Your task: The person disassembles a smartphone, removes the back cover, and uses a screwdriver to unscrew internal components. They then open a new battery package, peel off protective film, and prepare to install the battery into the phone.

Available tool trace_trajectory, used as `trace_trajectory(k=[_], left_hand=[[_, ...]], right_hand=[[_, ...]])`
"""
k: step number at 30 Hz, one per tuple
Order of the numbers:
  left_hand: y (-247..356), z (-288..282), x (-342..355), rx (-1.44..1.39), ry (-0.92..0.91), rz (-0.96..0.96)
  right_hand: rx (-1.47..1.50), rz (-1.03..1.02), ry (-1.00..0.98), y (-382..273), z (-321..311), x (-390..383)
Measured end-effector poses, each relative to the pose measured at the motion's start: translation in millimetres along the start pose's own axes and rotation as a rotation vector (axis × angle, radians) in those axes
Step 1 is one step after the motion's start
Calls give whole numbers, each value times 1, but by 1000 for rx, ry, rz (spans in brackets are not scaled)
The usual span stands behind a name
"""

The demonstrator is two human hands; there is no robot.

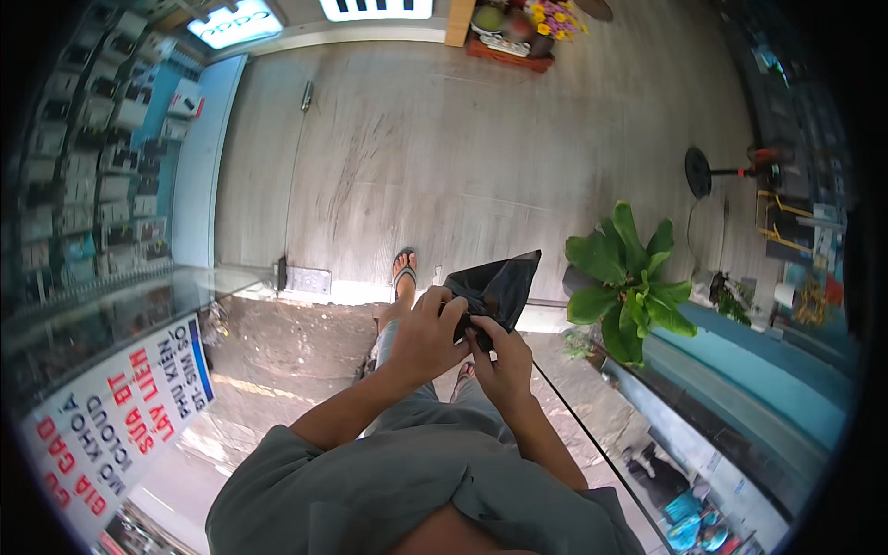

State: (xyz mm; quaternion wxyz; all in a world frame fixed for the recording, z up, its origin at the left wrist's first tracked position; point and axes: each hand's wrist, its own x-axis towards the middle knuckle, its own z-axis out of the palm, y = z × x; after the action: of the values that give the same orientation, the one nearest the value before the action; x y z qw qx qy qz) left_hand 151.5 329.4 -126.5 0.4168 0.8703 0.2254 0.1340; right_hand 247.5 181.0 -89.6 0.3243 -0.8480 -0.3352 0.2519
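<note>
In front of my body both hands work close together on a black plastic bag point(504, 282), whose pointed corner sticks out to the far right. My left hand point(424, 335) has its fingers curled over the bag's gathered near part. Beside it, the thumb and fingers of my right hand point(499, 361) pinch the dark bunched material. My fingers hide much of that gathered part, so I cannot make out whether anything is inside it. Below my hands my feet show, one sandal point(404, 266) on the doorway's edge and the other foot farther back.
A leafy green plant point(632, 277) stands right of the bag. Beyond the threshold lies a wood-look floor point(388, 157). Glass counters with a lettered sign point(129, 416) are on the left, hanging goods behind. A black fan point(698, 173) and an altar with flowers point(555, 18) stand farther off.
</note>
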Motion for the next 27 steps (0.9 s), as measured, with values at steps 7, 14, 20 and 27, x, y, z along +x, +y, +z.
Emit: trace_trajectory(k=[7, 14, 20, 27], left_hand=[[16, -66, 154, 80, 19, 86], [83, -66, 305, -25, 34, 240], [139, -10, 443, -25, 57, 402], [228, 43, 617, -4, 122, 484]], right_hand=[[175, 83, 232, -65, -46, 138], [275, 69, 603, -79, -130, 220], [95, -61, 770, -33, -238, 313], [19, -222, 829, 25, -393, 439]])
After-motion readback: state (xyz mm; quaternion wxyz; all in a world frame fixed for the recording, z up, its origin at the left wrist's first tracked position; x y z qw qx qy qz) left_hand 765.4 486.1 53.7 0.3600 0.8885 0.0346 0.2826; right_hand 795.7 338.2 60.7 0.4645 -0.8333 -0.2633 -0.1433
